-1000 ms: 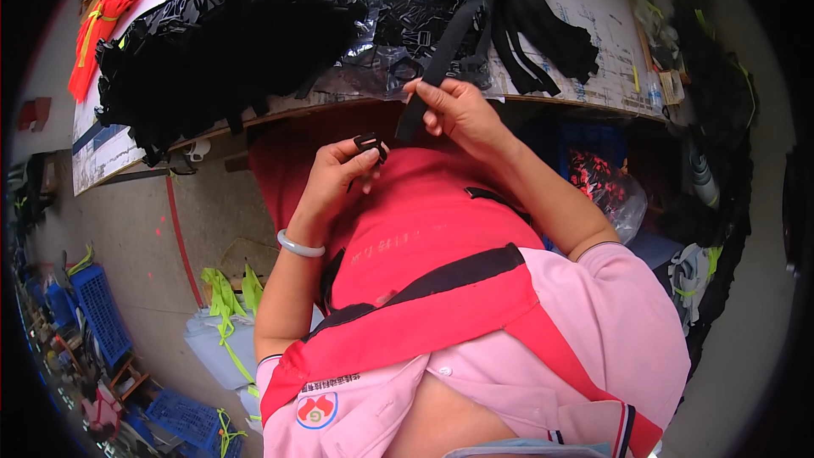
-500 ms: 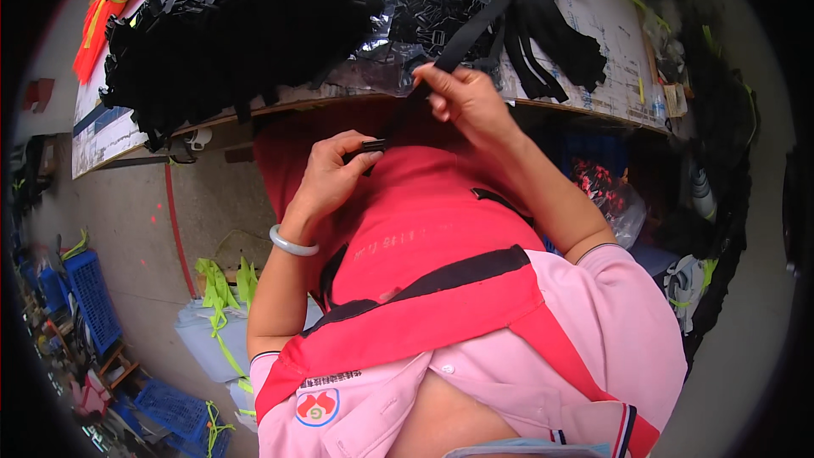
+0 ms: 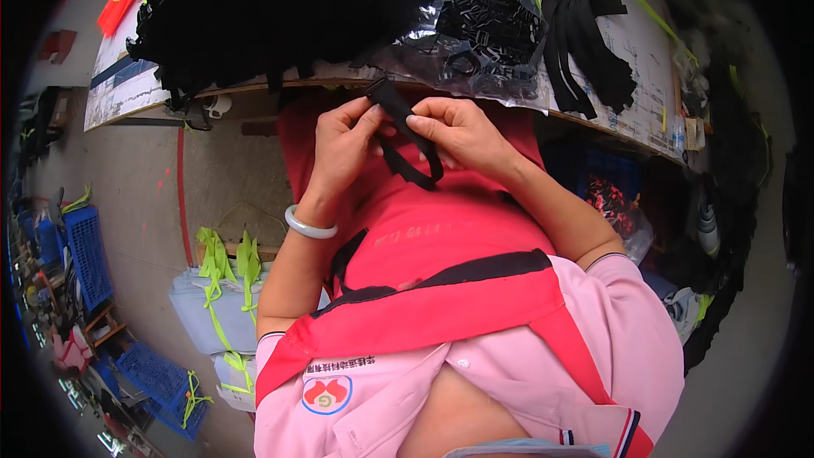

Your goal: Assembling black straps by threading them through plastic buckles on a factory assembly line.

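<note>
My left hand (image 3: 341,142) pinches a black plastic buckle (image 3: 376,87) between thumb and fingers, just before the table's near edge. A black webbing strap (image 3: 397,108) runs from the buckle, and its lower part hangs in a loop in front of my red apron (image 3: 441,216). My right hand (image 3: 462,131) is closed on the same strap, thumb on top, close beside my left. How the strap passes through the buckle is too small to make out. The fingers' undersides are partly hidden.
On the table (image 3: 119,106) lies a large heap of black straps (image 3: 280,30) with buckles. Beside it is a clear plastic bag (image 3: 492,30) of black buckles, then loose black straps (image 3: 585,42). Blue crates (image 3: 87,259) stand on the floor at left, near white bundles (image 3: 212,314).
The strap, stretched out from the table between my hands, is now doubled into a loop. My hands have come together, the left raised with the buckle and the right slightly lower.
</note>
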The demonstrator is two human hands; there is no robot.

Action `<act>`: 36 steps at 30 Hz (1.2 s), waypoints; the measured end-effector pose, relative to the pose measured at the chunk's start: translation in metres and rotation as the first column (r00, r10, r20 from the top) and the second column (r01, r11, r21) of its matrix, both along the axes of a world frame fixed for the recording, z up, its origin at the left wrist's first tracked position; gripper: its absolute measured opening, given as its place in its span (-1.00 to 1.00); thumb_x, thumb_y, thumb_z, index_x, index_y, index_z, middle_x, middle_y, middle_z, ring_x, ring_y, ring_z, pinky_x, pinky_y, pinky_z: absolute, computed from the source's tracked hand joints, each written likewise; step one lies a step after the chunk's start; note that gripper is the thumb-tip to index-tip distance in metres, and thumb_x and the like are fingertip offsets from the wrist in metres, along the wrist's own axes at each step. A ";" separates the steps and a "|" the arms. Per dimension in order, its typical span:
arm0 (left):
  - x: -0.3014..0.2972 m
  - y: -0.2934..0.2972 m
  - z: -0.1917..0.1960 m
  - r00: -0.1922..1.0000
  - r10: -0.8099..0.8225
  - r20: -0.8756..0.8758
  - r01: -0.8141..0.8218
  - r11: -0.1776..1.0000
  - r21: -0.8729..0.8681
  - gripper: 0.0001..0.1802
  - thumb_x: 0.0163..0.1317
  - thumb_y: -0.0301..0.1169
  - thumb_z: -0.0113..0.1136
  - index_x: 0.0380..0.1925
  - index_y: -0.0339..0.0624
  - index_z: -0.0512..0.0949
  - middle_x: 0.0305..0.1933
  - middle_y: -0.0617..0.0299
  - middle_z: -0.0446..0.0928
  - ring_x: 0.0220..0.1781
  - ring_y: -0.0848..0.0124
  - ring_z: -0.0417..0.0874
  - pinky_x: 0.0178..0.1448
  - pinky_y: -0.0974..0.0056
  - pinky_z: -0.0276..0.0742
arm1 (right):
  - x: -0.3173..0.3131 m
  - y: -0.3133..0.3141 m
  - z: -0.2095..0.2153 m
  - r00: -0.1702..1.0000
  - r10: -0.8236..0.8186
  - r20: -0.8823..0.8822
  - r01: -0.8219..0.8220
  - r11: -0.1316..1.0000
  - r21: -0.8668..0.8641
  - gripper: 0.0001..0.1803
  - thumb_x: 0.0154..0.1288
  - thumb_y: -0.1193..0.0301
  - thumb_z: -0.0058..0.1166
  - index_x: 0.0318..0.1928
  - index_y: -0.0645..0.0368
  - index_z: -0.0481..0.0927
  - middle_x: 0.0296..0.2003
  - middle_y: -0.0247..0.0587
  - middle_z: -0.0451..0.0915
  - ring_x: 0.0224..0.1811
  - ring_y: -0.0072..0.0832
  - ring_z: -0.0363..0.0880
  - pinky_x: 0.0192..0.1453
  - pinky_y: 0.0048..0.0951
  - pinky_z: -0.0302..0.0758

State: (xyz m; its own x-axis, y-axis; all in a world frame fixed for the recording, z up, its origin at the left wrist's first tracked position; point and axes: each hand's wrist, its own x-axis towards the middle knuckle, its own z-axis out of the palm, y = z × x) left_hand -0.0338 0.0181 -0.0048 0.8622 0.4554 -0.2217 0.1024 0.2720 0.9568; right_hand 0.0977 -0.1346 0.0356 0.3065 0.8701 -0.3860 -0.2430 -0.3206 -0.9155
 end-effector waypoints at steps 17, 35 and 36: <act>0.000 -0.010 -0.004 0.999 0.006 0.040 -0.022 0.922 0.387 -0.84 0.29 -0.47 0.14 -0.21 -0.33 0.61 -0.45 0.26 0.59 -0.41 0.53 0.55 -0.33 0.41 0.44 | -0.007 0.008 -0.015 0.991 -0.121 -0.051 0.122 0.992 0.015 -0.77 0.41 0.28 0.04 -0.20 0.22 0.52 -0.60 -0.30 0.59 -0.78 -0.73 0.35 -0.74 -0.67 0.20; -0.002 0.003 -0.010 0.981 0.185 -0.053 -0.185 0.983 0.017 -0.80 0.27 -0.36 0.26 -0.33 -0.30 0.69 -0.50 0.36 0.60 -0.61 0.70 0.34 -0.54 0.53 0.22 | 0.019 -0.005 0.047 0.830 -0.444 0.337 0.021 0.629 0.777 -0.81 0.45 0.51 -0.09 0.00 0.15 0.51 -0.31 -0.18 0.52 -0.43 -0.47 0.51 -0.31 -0.56 0.47; -0.006 0.004 -0.011 0.973 0.227 -0.041 -0.227 0.974 0.002 -0.81 0.28 -0.36 0.25 -0.30 -0.29 0.69 -0.48 0.36 0.61 -0.61 0.71 0.34 -0.55 0.54 0.21 | 0.024 -0.014 0.080 0.901 -0.389 0.190 0.065 0.555 0.830 -0.81 0.43 0.49 -0.04 0.00 0.14 0.53 -0.32 -0.15 0.54 -0.50 -0.50 0.50 -0.42 -0.56 0.45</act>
